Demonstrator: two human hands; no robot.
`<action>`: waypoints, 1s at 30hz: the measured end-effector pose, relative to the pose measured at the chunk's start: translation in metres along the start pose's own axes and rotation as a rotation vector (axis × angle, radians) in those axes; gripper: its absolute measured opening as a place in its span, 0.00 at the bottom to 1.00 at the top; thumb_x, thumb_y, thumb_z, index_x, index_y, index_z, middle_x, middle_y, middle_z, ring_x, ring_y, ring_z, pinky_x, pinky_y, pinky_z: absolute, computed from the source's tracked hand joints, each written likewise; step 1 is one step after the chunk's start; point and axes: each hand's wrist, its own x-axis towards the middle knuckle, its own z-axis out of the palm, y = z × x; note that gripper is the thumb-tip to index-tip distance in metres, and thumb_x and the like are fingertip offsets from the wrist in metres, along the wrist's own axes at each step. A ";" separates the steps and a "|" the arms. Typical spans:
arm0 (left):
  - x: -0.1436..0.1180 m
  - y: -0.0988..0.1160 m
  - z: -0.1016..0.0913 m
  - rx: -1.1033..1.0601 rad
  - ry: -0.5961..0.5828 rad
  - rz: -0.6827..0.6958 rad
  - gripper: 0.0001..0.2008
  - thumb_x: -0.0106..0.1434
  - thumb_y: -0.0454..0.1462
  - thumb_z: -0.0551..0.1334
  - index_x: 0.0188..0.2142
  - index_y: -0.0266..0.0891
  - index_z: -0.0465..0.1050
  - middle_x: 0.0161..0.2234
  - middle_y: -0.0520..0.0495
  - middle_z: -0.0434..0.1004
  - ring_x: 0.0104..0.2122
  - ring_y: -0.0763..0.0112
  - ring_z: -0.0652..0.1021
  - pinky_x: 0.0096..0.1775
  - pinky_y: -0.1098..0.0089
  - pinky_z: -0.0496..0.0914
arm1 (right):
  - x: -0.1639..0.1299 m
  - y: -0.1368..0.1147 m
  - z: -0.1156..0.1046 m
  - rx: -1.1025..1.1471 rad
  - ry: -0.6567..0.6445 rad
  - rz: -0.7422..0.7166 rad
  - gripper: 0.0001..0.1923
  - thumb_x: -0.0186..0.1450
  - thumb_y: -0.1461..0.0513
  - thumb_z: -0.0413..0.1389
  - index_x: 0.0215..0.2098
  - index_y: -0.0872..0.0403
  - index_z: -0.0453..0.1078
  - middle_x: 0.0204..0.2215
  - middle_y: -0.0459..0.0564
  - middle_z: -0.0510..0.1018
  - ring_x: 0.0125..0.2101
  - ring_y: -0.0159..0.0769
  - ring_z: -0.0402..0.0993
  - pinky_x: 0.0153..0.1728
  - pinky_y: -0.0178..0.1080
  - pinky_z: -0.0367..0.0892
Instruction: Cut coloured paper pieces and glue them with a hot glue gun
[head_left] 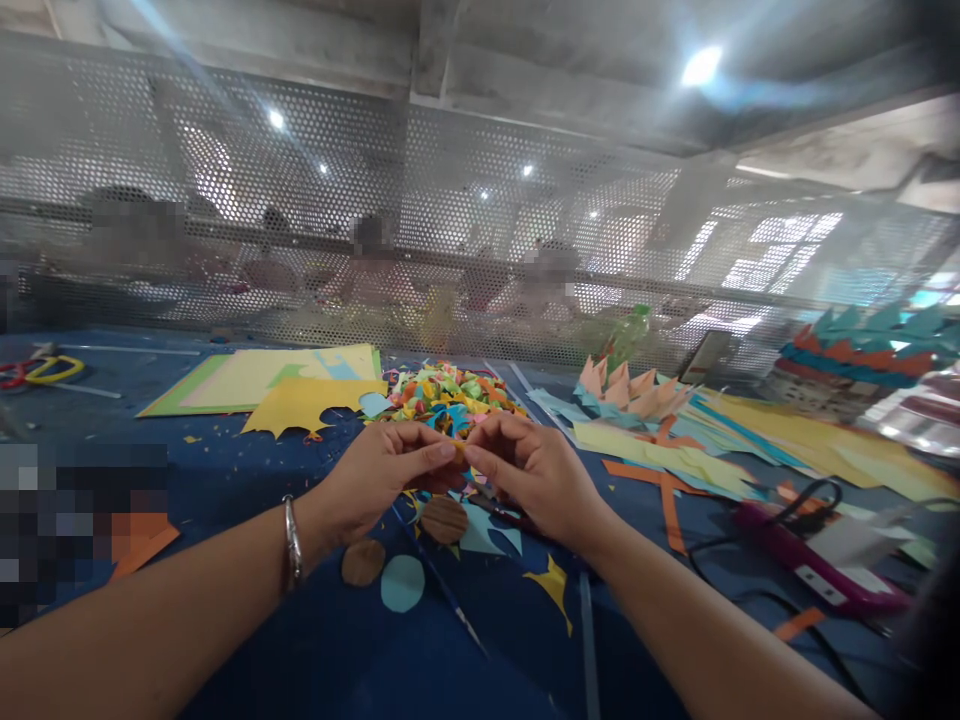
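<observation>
Left hand (390, 465) and right hand (536, 475) pinch a small yellow piece (460, 447), apparently paper, above a blue table (300, 665). Uneven pulling could tear it; a slip could lose it among heaped scraps (454, 388) just beyond. A perforated screen (495, 200) bounds the far side; room opens between the forearms (675, 610), nearer the person.

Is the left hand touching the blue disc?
Apart. The head view shows dark tabletop between the left hand and the blue disc.
</observation>
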 end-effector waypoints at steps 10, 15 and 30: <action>-0.001 0.004 0.005 0.029 0.023 -0.029 0.10 0.57 0.41 0.64 0.27 0.34 0.73 0.26 0.48 0.79 0.26 0.75 0.78 0.30 0.74 0.70 | 0.002 0.000 -0.002 0.134 -0.053 0.075 0.08 0.62 0.59 0.55 0.30 0.54 0.64 0.21 0.39 0.65 0.16 0.22 0.61 0.16 0.30 0.58; 0.000 0.003 0.004 0.010 -0.027 -0.034 0.10 0.58 0.41 0.64 0.28 0.35 0.73 0.27 0.48 0.79 0.26 0.76 0.78 0.31 0.74 0.70 | 0.001 -0.002 -0.003 0.156 -0.060 0.082 0.07 0.62 0.59 0.55 0.29 0.54 0.64 0.21 0.39 0.65 0.15 0.22 0.60 0.16 0.30 0.58; -0.003 0.002 0.002 0.366 -0.085 0.093 0.11 0.58 0.42 0.62 0.26 0.35 0.73 0.23 0.48 0.77 0.24 0.74 0.76 0.30 0.72 0.70 | 0.001 -0.003 -0.003 0.121 -0.107 0.122 0.09 0.62 0.58 0.55 0.28 0.54 0.64 0.21 0.40 0.65 0.15 0.23 0.60 0.17 0.31 0.58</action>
